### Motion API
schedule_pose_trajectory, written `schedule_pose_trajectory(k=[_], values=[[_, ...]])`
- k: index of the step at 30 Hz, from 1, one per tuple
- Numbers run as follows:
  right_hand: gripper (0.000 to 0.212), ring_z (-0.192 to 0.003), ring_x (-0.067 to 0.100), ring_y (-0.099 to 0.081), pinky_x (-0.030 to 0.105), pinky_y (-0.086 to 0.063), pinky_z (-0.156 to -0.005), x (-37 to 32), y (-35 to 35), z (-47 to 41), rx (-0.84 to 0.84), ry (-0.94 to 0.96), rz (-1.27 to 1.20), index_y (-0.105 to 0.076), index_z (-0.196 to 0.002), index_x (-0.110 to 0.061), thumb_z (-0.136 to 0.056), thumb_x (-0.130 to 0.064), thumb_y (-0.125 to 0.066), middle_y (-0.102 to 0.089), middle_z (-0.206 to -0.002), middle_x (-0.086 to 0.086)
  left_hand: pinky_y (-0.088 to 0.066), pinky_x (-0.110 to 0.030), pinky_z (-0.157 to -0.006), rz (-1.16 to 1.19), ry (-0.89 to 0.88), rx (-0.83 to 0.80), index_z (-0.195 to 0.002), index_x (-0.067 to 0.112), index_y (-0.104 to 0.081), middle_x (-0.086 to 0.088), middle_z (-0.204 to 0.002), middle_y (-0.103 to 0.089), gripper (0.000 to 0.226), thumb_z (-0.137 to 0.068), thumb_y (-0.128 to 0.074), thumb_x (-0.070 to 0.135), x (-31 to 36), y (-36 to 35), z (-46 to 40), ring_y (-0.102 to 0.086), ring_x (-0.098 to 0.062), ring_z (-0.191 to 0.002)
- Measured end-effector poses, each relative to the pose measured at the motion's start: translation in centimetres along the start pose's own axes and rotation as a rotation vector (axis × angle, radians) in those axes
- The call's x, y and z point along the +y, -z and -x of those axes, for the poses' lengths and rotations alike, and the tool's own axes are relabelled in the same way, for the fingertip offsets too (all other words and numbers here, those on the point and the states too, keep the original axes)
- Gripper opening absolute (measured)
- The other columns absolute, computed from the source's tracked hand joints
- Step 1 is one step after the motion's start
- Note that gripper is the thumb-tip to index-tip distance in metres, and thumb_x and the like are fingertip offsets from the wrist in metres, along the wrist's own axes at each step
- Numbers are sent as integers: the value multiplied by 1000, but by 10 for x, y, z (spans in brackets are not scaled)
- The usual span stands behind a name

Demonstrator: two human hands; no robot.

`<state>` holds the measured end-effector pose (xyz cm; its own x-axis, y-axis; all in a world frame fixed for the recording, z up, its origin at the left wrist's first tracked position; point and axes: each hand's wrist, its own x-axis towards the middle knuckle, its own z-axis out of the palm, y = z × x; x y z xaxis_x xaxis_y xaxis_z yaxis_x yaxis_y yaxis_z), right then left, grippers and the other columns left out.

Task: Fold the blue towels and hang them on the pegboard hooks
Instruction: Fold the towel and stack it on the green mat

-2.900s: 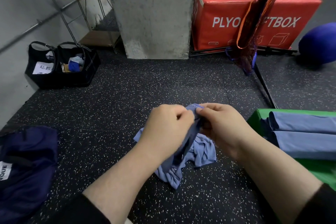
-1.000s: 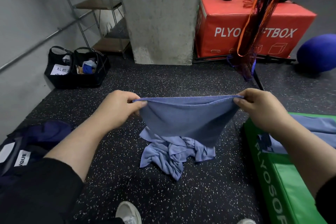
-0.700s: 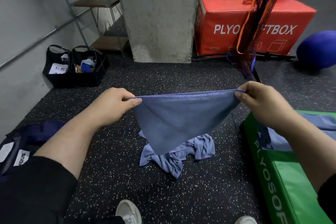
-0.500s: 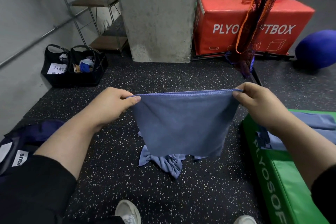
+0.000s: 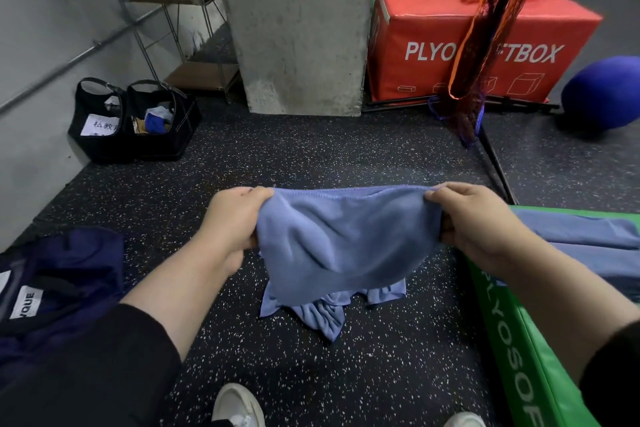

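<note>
Since half a second before, the hands had drawn closer together, and the blue towel sagged slack between them. The left hand and right hand each pinched a top corner. Below lay a crumpled towel; folded towels rested on the green box beside the right arm.

Red box reads "PLYO…FTBOX"; green box reads "PLYOSOF"; navy garment tag "VQUE"

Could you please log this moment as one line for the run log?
left hand: grips towel | right hand: grips towel | towel: held up, unfolded | pile: on floor
</note>
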<state>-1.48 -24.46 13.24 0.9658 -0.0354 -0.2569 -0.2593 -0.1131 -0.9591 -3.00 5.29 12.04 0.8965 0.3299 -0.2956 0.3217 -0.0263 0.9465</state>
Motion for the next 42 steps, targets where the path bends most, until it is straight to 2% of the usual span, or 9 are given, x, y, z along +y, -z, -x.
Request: schedule_pose_trajectory(k=[8, 12, 19, 25, 31, 35, 37, 39, 42], values=[[16, -62, 21, -47, 26, -44, -52, 0, -30, -2, -37, -124, -17, -60, -83, -16, -98, -12, -54, -47, -72, 11, -34, -37, -67, 73, 71, 14, -87, 22, -61, -3, -80, -48, 9, -84, -61, 31, -2, -37, -4, -45, -18, -74], [22, -52, 18, -53, 22, -45, -45, 0, -38, -6, -44, -158, -48, -61, -80, -14, -100, -11, -53, -55, -68, 7, -26, -30, -56, 34, -16, 41, -77, 9, -52, -5, -73, -36, 26, -90, -62, 30, -5, -52, 0, -32, -20, -69], [28, -76, 26, -64, 38, -60, -65, 5, -64, -7, -157, -105, -33, -67, -96, 11, -100, -14, -56, -68, -100, 36, -35, -24, -53, -165, -292, -13, -72, 10, -61, 8, -58, -52, 26, -92, -71, 24, -14, -85, 29, -40, -6, -55], [31, -84, 26, -63, 54, -54, -89, 4, -77, -4, -190, -64, -78, -72, -98, 4, -101, -17, -49, -67, -106, 34, -52, -28, -80, -247, -413, -9, -96, 17, -79, 7, -91, -72, 12, -95, -68, 22, -10, -89, 37, -66, -6, -88], [20, -80, 21, -68, 30, -54, -73, 0, -69, -4, -229, -58, -249, -72, -97, -5, -102, -18, -57, -71, -83, 11, -39, -4, -90, -371, -517, -315, -119, 12, -75, 13, -126, -63, 34, -93, -55, 1, -5, -92, 41, -57, 7, -107], [21, -79, 23, -60, 38, -49, -75, 6, -55, -16, -101, -16, -17, -76, -92, -10, -94, -5, -55, -70, -83, 13, -48, -25, -69, -434, -497, -189, -91, 24, -72, 11, -93, -72, 28, -89, -53, 4, -2, -80, 36, -57, 1, -69], [20, -77, 19, -54, 39, -42, -76, 2, -49, -16, -142, 23, 93, -75, -89, -13, -87, -12, -55, -68, -80, 10, -48, -33, -82, -591, -577, -136, -109, 32, -62, 13, -102, -63, 28, -87, -62, 15, 5, -70, 23, -58, -5, -88], [23, -77, 17, -54, 38, -40, -76, -4, -45, -14, -217, 56, 199, -75, -90, -15, -79, -21, -55, -70, -81, 13, -37, -34, -109, -842, -592, -273, -144, 42, -42, 12, -139, -47, 68, -83, -73, 37, 10, -62, 9, -43, -10, -127], [22, -77, 14, -55, 37, -40, -76, -8, -40, -11, -268, 116, 294, -74, -91, -17, -81, -20, -55, -73, -89, 18, -28, -40, -115, -1052, -529, -416, -142, 43, -46, 12, -152, -35, 70, -80, -77, 54, 10, -55, -1, -31, -14, -141]])
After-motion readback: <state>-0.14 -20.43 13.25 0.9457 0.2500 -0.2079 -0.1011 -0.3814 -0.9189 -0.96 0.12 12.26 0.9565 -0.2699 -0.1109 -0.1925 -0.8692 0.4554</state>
